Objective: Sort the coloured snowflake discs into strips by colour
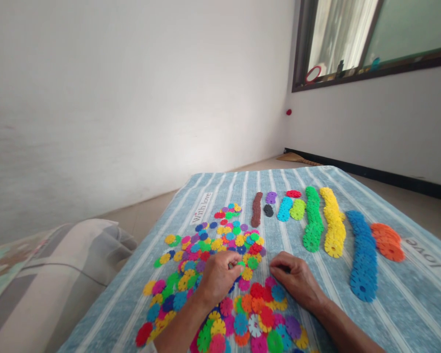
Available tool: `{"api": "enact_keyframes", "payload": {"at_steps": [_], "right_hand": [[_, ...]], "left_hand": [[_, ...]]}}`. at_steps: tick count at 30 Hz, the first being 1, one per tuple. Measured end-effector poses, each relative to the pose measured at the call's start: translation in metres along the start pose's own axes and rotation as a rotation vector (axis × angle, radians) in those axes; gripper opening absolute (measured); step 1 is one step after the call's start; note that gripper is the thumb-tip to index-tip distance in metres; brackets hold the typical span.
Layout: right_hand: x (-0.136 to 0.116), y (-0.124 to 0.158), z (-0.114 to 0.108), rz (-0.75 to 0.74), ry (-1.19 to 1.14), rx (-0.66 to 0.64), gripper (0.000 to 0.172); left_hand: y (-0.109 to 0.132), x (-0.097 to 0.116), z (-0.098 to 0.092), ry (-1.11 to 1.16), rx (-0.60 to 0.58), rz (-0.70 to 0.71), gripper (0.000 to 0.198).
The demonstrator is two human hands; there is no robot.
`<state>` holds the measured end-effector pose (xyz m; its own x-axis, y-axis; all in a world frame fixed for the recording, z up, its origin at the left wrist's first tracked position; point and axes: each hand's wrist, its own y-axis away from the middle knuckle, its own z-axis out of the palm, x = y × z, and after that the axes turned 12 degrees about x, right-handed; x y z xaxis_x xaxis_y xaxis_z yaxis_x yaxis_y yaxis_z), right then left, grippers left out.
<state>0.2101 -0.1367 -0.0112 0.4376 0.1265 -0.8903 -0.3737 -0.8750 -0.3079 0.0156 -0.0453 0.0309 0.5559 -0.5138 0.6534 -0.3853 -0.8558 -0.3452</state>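
Over the mixed pile of plastic notched discs (217, 326), my left hand (219, 275) is closed, thumb against index finger. A green notched disc (241, 264) shows at its fingertips, apparently pinched there. To the right of the pile my right hand (297, 279) hovers low or rests on the cloth, fingers curled together; whatever they may hold is hidden. Sorted, overlapping rows lie farther right: green discs (312, 220), yellow discs (332, 223), blue discs (362, 257) and orange discs (388, 241). Smaller groups include brown discs (256, 210) and light blue discs (285, 209).
A blue and white striped cloth (228, 184) covers the table. Black discs (268, 211), purple discs (271, 197), red discs (293, 194) and lime discs (298, 210) lie toward the back. A grey-and-white covered piece (73, 274) stands at left; a broom (294, 157) lies beyond.
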Motion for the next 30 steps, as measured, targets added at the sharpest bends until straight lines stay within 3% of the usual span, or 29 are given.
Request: {"api": "enact_keyframes", "payload": {"at_steps": [7,13,17,24,30], "right_hand": [[-0.011,0.008,0.0,-0.027,-0.056,-0.044,0.012],[-0.017,0.014,0.004,-0.054,-0.135,-0.151,0.022],[-0.017,0.015,0.005,0.014,-0.221,-0.211,0.018],[-0.015,0.015,0.008,0.17,-0.339,-0.265,0.017],[-0.01,0.016,0.008,0.24,-0.403,-0.265,0.016]], "left_hand": [[0.025,0.021,0.004,0.064,-0.018,0.002,0.019],[0.032,0.027,0.016,0.109,0.02,0.076,0.034],[0.033,0.028,0.02,0.153,0.02,-0.027,0.034],[0.032,0.031,0.018,0.392,-0.08,-0.337,0.033],[0.033,0.028,0.02,0.484,-0.133,-0.414,0.025]]}}
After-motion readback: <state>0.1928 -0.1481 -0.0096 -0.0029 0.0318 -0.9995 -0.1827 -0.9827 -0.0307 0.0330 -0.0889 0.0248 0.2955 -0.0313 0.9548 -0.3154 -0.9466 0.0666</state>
